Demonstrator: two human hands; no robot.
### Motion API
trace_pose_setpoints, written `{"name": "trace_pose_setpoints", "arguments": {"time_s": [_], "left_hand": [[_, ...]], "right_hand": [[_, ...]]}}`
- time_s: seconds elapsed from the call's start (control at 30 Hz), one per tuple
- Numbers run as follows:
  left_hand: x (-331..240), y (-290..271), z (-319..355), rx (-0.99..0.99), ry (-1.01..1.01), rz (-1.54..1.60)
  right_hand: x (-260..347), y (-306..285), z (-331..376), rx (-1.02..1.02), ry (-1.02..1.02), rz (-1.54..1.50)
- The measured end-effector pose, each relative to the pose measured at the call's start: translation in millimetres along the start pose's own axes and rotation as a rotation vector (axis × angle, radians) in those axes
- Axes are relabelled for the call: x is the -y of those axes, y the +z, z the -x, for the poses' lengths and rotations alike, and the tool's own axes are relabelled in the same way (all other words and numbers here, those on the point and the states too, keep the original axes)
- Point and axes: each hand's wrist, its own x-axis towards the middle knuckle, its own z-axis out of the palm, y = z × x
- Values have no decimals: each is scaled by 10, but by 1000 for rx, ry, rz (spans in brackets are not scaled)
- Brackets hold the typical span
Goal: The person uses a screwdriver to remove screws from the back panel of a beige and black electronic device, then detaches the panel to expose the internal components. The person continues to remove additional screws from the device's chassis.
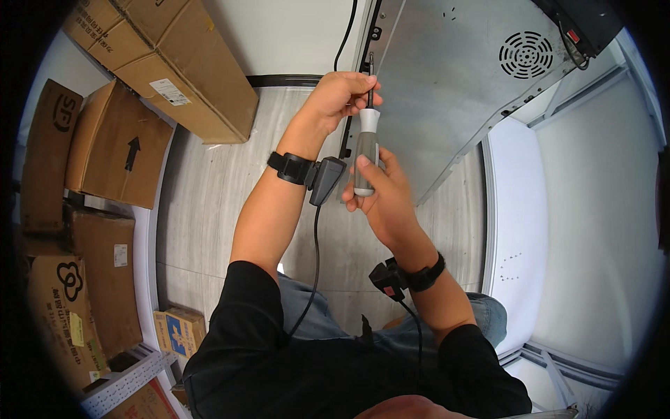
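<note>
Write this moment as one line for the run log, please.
right hand: grips screwdriver handle | left hand: steadies shaft near tip | tip: at edge of grey metal panel | boxes: at left

Black long sleeves pushed up, blue jeans; each wrist wears a black strap (293, 167) with a cabled box (388, 278), at 12 and 5 o'clock.
</note>
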Motion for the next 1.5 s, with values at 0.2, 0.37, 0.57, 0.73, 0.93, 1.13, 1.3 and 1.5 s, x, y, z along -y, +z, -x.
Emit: {"name": "trace_pose_setpoints", "arguments": {"time_s": [0.2,0.37,0.57,0.73,0.93,1.13,1.3,1.5], "left_hand": [[-37,30,31,-19,9,-64],[-125,69,153,152,7,15],[18,-14,42,62,14,-47],[-9,29,44,-29,17,-157],[-87,25,137,167,29,3],[50,-14,46,81,54,41],[45,-37,27,10,27,23],[-86,63,146,135,56,94]], "right_hand": [[20,8,-8,36,33,-181],[63,1,1,154,61,-315],[45,-14,59,54,61,-60],[23,66,70,-87,-5,-3],[48,79,36,46,33,-207],[83,34,30,90,85,-107],[35,27,26,-121,-83,56],[77,59,49,-56,-62,-71]]}}
